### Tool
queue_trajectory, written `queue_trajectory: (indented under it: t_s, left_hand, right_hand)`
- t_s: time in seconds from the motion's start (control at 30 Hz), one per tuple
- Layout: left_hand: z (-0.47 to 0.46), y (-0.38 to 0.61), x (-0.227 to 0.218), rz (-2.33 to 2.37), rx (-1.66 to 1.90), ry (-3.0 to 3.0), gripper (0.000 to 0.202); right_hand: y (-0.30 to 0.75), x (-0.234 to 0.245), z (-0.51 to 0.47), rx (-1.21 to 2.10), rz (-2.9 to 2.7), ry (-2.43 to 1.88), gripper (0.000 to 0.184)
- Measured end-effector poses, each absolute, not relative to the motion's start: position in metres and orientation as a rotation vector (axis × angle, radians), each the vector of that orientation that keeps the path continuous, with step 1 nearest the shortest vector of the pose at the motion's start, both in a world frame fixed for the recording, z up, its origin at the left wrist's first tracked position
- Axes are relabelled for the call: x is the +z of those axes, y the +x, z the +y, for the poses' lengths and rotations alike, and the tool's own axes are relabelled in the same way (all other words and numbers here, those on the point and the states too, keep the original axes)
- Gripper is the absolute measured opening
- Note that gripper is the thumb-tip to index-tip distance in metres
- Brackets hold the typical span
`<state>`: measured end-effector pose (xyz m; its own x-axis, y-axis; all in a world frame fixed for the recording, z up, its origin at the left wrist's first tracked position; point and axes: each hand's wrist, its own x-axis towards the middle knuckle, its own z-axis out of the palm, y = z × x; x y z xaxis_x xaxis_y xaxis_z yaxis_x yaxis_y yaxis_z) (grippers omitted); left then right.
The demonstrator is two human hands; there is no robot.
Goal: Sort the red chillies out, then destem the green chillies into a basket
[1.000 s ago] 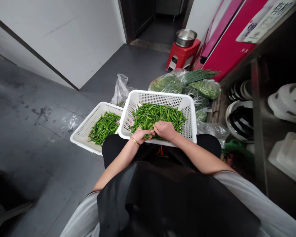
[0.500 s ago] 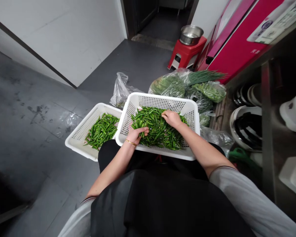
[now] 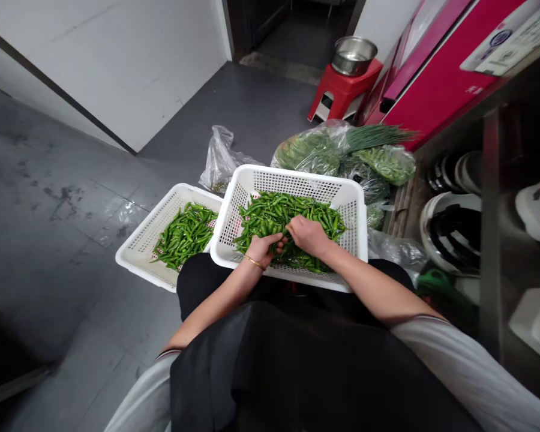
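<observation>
A white perforated basket (image 3: 224,240) rests on my lap with a heap of green chili peppers (image 3: 270,207) in it. My left hand (image 3: 261,250), a gold bangle at its wrist, is closed around chili peppers over the near side of the heap. Right beside it my right hand (image 3: 309,235) is closed in a pinch, its fingertips meeting those of the left at a chili pepper. That pepper is mostly hidden by the fingers. To the left, a second white basket (image 3: 132,252) holds another pile of green chili peppers (image 3: 186,237).
Plastic bags of green vegetables (image 3: 308,153) lie on the floor beyond the basket, near a crumpled clear bag (image 3: 218,159). Farther back, a metal pot (image 3: 353,57) stands on a red stool (image 3: 342,90). A shelf with dishes (image 3: 454,231) is on the right.
My right hand has moved left and toward me, from the heap to my left hand. My left hand has shifted slightly right, and the two now meet.
</observation>
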<state>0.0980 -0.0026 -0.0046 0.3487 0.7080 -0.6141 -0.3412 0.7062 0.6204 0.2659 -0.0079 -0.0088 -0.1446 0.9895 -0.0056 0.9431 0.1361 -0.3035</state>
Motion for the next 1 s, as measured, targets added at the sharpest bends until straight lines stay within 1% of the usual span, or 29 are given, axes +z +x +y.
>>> queue_trajectory:
  t_s: [0.1, 0.17, 0.23, 0.33, 0.4, 0.5, 0.57, 0.67, 0.73, 0.8, 0.87, 0.93, 1.0]
  left_hand:
    - [0.002, 0.085, 0.001, 1.014, 0.782, 0.438, 0.027]
    - [0.007, 0.076, 0.002, 1.009, 0.788, 0.462, 0.028]
    - [0.012, 0.067, 0.001, 1.022, 0.749, 0.476, 0.028]
    - [0.017, 0.063, -0.002, 1.061, 0.731, 0.512, 0.026]
    - [0.017, 0.068, -0.003, 1.072, 0.769, 0.536, 0.028]
    - [0.013, 0.082, -0.006, 1.045, 0.854, 0.561, 0.033]
    - [0.009, 0.091, -0.008, 0.984, 0.835, 0.552, 0.035]
    - [0.003, 0.096, -0.012, 0.924, 0.763, 0.503, 0.038]
    - [0.0, 0.094, -0.014, 0.945, 0.794, 0.479, 0.039]
    - [-0.003, 0.089, -0.013, 0.945, 0.83, 0.48, 0.041]
    - [-0.007, 0.086, -0.012, 0.885, 0.811, 0.509, 0.043]
    - [-0.01, 0.083, -0.01, 0.842, 0.801, 0.543, 0.042]
    - [-0.011, 0.08, -0.005, 0.868, 0.835, 0.569, 0.039]
  right_hand:
    - [0.278, -0.024, 0.02, 0.289, -2.151, -2.215, 0.03]
    - [0.284, -0.035, 0.039, 0.38, -2.168, -2.266, 0.032]
    - [0.288, -0.043, 0.051, 0.481, -2.21, -2.232, 0.025]
    - [0.291, -0.04, 0.052, 0.563, -2.081, -2.096, 0.013]
    - [0.292, -0.031, 0.041, 0.737, -1.83, -1.934, 0.01]
    - [0.284, -0.016, 0.018, 1.196, -1.405, -1.628, 0.021]
    - [0.273, -0.01, 0.005, 1.342, -1.221, -1.475, 0.029]
    - [0.256, -0.006, -0.006, 1.283, -1.115, -1.409, 0.034]
    - [0.249, -0.006, -0.009, 1.294, -1.095, -1.384, 0.034]
    - [0.244, -0.005, -0.011, 1.333, -1.099, -1.344, 0.035]
    - [0.238, -0.003, -0.013, 1.284, -1.179, -1.338, 0.033]
    - [0.231, 0.002, -0.014, 1.073, -1.408, -1.386, 0.028]
    - [0.222, 0.011, -0.016, 0.723, -1.744, -1.445, 0.025]
